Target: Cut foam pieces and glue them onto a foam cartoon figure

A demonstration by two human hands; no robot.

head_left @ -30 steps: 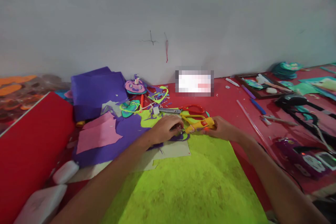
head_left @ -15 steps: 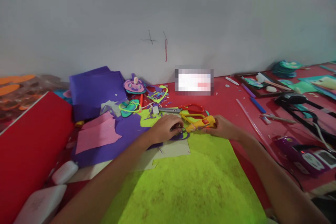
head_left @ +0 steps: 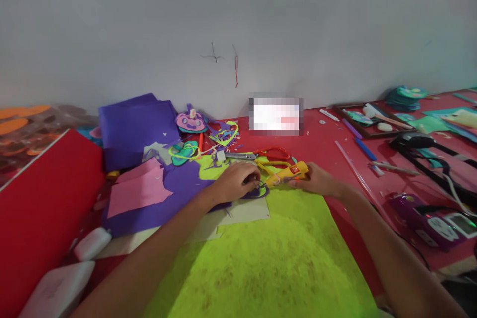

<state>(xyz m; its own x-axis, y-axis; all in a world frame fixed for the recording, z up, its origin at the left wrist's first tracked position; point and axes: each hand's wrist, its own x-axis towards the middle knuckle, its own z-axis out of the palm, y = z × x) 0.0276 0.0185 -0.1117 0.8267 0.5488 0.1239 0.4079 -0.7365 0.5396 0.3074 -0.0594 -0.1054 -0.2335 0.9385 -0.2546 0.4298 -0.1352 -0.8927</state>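
Observation:
My right hand (head_left: pixel 312 179) is closed around a yellow tool (head_left: pixel 288 174), probably a glue gun, whose tip points left. Just left of that tip, my left hand (head_left: pixel 238 181) has its fingers pinched on something small and dark, too small to make out. Beneath both hands are purple foam (head_left: pixel 179 189) and a large yellow-green sheet (head_left: pixel 276 258). Behind them lie scissors with red handles (head_left: pixel 274 153), and a yellow handle (head_left: pixel 274 164) shows in front of these.
Pink sheets (head_left: pixel 139 191) and a purple stack (head_left: pixel 137 131) lie left, beside a red board (head_left: pixel 48 218). A purple device (head_left: pixel 436 223), a blue pen (head_left: pixel 365 149) and a dark tray (head_left: pixel 372 131) are on the right. A grey partition (head_left: pixel 149 35) stands behind.
The yellow tool has tilted slightly, its right end a little higher. My right hand has shifted slightly with it; my left hand is nearly unmoved.

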